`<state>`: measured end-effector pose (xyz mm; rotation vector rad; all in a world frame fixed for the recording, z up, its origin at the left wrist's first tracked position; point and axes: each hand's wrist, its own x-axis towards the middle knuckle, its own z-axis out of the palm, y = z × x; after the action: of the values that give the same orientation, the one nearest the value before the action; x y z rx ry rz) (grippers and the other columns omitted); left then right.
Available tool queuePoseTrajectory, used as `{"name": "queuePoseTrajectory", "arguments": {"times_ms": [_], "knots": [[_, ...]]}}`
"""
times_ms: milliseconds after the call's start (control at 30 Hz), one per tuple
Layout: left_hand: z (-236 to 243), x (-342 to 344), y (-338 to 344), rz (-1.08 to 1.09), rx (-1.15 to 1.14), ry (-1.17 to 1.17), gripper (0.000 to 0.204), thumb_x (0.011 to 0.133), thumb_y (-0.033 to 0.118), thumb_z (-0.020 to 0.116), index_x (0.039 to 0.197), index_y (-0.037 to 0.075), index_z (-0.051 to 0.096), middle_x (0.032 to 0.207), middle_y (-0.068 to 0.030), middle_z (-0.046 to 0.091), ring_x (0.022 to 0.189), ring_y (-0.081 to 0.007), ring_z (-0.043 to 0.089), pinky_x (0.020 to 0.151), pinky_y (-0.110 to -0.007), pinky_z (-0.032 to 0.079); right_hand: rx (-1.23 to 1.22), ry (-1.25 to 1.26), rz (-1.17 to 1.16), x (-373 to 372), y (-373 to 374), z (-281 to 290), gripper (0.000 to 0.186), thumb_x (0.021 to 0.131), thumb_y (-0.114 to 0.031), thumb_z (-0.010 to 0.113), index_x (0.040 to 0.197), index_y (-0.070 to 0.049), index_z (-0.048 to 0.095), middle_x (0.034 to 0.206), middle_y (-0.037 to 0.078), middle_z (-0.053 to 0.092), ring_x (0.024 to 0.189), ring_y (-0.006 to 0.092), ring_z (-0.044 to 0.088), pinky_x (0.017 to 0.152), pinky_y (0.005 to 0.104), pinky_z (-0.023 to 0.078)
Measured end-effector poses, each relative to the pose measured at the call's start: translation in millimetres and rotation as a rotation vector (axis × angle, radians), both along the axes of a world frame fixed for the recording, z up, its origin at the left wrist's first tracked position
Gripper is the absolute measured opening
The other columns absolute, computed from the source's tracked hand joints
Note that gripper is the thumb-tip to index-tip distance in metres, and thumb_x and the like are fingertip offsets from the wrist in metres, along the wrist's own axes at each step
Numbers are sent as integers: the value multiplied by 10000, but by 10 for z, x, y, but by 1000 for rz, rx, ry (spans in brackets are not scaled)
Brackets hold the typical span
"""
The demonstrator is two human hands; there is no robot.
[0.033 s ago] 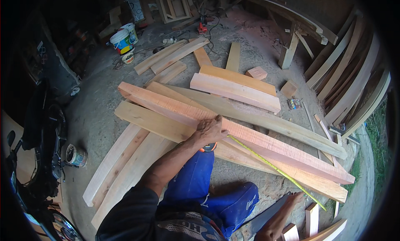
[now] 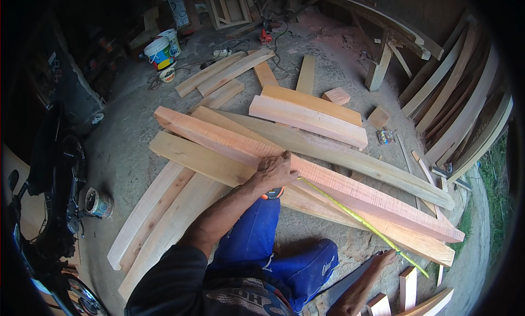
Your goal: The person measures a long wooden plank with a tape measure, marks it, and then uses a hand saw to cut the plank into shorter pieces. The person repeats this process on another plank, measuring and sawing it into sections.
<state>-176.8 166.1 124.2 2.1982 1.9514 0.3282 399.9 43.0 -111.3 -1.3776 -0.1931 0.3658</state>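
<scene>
Across the middle lies a long pinkish board [image 2: 355,193] over paler planks [image 2: 202,157]. My left hand [image 2: 273,169] is closed over the board's near edge. Just below it a tape measure case [image 2: 272,193] is partly hidden by my wrist, and its yellow blade [image 2: 350,212] stretches diagonally down to the right, past the board's lower side. My right hand [image 2: 387,258] is at the lower right beside the blade, fingertips closed on or near a small green item too small to name. A dark flat piece [image 2: 344,278] lies beside my right forearm.
A black motorbike [image 2: 54,174] stands at the left near a paint bucket [image 2: 98,204]. More buckets [image 2: 161,53], loose boards [image 2: 306,113] and a red power tool [image 2: 266,37] are farther back. Curved planks [image 2: 459,108] lean at the right, near a wooden bench [image 2: 377,70].
My right hand has shifted very slightly up toward the tape blade. My left hand and the boards look almost the same.
</scene>
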Motion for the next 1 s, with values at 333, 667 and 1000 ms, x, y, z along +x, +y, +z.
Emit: {"name": "queuePoseTrajectory", "arguments": {"times_ms": [333,667,1000], "knots": [[63,-49,-119,24,-61,-23,835,885,460,722,1408,-148,489,1048,-271,757,963,-382,771,845,-480,624,-17,-939,1188,-3359,839,1888,396,1098,-320,620,1327,-7,700,856,104,618,732,243,614,674,407,495],[78,-109,-355,12,-150,-28,1022,894,497,698,1563,-182,331,900,-279,766,835,-378,784,733,-490,624,-309,-1292,1280,-3603,935,2238,376,1029,-257,639,1397,-224,713,1050,229,773,940,420,758,838,500,609],[47,-65,-353,8,-117,-32,990,874,440,718,1551,-184,356,915,-273,771,800,-352,787,691,-455,632,-207,-1239,1314,-3679,969,2146,320,1008,-185,670,1311,-188,772,995,227,766,883,393,766,797,456,608]]}}
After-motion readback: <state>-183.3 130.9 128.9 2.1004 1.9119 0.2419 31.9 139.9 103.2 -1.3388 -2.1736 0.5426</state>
